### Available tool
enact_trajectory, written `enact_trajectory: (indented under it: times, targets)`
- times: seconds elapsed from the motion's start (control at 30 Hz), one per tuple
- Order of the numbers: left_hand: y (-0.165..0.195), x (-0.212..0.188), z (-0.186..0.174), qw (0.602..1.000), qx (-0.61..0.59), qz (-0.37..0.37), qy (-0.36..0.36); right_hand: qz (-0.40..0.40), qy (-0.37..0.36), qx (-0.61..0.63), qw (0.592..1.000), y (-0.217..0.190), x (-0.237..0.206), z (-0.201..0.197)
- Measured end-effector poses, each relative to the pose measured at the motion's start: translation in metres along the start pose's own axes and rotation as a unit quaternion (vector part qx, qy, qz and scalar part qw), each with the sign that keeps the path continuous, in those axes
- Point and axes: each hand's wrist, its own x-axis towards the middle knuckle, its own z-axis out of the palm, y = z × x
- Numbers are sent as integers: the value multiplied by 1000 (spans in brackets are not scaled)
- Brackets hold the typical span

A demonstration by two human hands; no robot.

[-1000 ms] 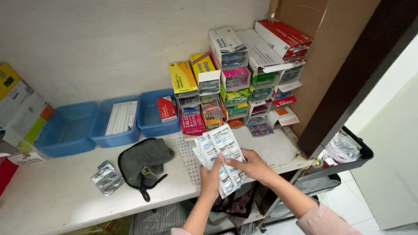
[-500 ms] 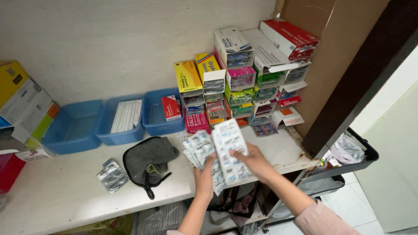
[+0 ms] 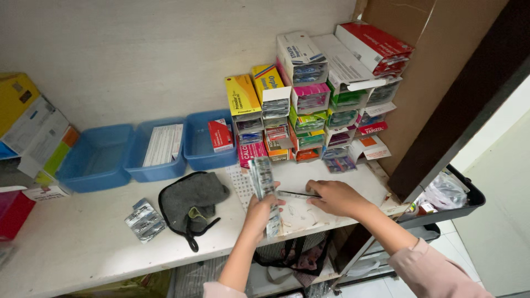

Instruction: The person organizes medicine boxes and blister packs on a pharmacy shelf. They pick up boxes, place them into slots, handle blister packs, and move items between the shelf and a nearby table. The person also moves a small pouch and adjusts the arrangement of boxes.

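My left hand (image 3: 261,212) grips a stack of silver blister strips (image 3: 263,180), held on edge above the white counter (image 3: 83,243). My right hand (image 3: 335,197) lies flat on the counter to the right, its fingers pinching a thin blister strip (image 3: 295,194) that lies almost flat. Under both hands is a white printed sheet (image 3: 298,212). Behind them rises a stack of open medicine boxes (image 3: 309,99) in many colours.
Three blue plastic tubs (image 3: 152,152) line the wall at the left. A grey pouch (image 3: 190,201) and a loose pack of blister strips (image 3: 144,219) lie on the counter. Cartons (image 3: 30,127) stand at far left. A dark tray (image 3: 452,204) sits lower right.
The fanned strips held up by both hands have come down. My left hand now keeps the stack on edge, and my right hand has dropped to the counter with one strip.
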Motion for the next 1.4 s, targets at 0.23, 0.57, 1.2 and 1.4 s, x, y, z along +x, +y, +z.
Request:
enact_trajectory:
  times: [0.23, 0.57, 1.2, 1.4]
  targets:
    - [-2, 15, 18, 999, 42, -7, -21, 7, 3, -38, 999, 8, 2, 9]
    - [63, 19, -22, 634, 667, 360, 150, 214, -101, 525, 817, 4, 20, 8]
    - [110, 74, -33, 752, 580, 311, 13, 206, 70, 745, 631, -109, 122, 13]
    - [92, 59, -47, 762, 545, 347, 40, 238, 128, 827, 493, -118, 146, 11]
